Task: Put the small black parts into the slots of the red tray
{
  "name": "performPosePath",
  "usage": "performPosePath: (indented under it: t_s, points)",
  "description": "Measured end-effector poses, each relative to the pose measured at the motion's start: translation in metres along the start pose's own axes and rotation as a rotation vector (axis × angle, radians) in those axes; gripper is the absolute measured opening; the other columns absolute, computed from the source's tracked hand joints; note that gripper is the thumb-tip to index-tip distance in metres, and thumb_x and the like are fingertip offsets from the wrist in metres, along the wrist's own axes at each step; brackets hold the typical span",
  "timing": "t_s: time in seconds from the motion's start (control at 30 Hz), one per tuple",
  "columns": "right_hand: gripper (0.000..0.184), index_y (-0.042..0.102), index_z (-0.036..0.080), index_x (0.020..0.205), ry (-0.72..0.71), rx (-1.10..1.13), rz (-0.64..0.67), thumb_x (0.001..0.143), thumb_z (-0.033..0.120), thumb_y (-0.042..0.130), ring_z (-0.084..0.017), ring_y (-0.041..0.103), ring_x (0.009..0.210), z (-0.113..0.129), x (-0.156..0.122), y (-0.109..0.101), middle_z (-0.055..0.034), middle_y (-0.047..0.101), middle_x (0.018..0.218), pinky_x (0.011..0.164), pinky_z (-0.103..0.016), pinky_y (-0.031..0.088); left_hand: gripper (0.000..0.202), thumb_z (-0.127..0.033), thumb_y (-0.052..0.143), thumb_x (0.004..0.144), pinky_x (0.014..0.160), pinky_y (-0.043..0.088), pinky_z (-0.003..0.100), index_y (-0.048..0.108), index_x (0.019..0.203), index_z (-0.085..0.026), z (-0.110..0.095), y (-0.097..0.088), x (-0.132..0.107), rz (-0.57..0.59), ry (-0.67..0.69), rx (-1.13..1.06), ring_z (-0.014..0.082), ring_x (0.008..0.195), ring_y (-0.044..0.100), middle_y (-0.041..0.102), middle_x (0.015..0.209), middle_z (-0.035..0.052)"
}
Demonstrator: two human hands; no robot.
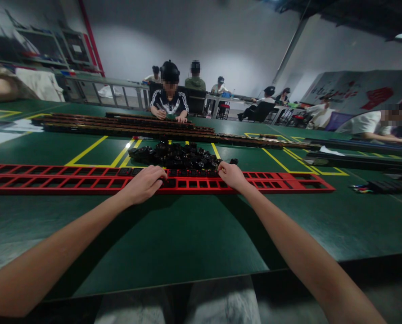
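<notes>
Two long red slotted racks [282, 182] lie side by side across the green table [173, 243]. A heap of small black parts [177, 155] sits just behind them. My left hand [143, 183] rests on the racks with fingers curled down over black parts set in the slots. My right hand [232, 174] is at the far rack, fingers bent and pinched at the edge of the black heap. What either hand holds is hidden by the fingers.
Stacks of long dark racks [126, 123] lie across the table's far side, where a person in a black-and-white jacket [169, 101] works. More dark racks [356, 150] are at the right beside another person's arm [383, 135]. Yellow lines mark the table.
</notes>
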State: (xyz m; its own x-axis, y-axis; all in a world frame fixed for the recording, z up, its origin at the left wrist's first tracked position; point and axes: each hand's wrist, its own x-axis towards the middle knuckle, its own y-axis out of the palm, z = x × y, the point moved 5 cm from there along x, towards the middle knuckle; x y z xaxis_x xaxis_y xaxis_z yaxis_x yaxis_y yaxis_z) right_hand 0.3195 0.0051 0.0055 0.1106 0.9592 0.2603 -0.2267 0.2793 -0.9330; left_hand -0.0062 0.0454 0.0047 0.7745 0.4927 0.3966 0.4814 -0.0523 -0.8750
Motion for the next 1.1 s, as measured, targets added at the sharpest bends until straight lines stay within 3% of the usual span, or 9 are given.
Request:
performPosePath:
  t_s: [0.4, 1.1]
  points:
    - [0.019, 0.068, 0.019, 0.095, 0.01, -0.016, 0.007, 0.088, 0.019, 0.051, -0.015, 0.054, 0.064, 0.001, -0.001, -0.001, -0.0045, 0.069, 0.078, 0.058, -0.026, 0.029, 0.021, -0.015, 0.038, 0.092, 0.084, 0.045, 0.041, 0.059, 0.095, -0.019, 0.002, 0.002, 0.001, -0.033, -0.006, 0.037, 0.0223, 0.09, 0.053, 0.062, 0.096, 0.0068]
    - [0.019, 0.068, 0.019, 0.095, 0.021, -0.018, 0.011, 0.087, 0.018, 0.051, -0.015, 0.052, 0.062, 0.002, -0.001, -0.002, -0.0046, 0.069, 0.077, 0.058, -0.026, 0.028, 0.036, -0.004, 0.034, 0.086, 0.086, 0.045, 0.041, 0.064, 0.097, -0.02, 0.014, 0.006, 0.002, 0.031, -0.048, -0.035, 0.0227, 0.095, 0.052, 0.061, 0.105, 0.0064]
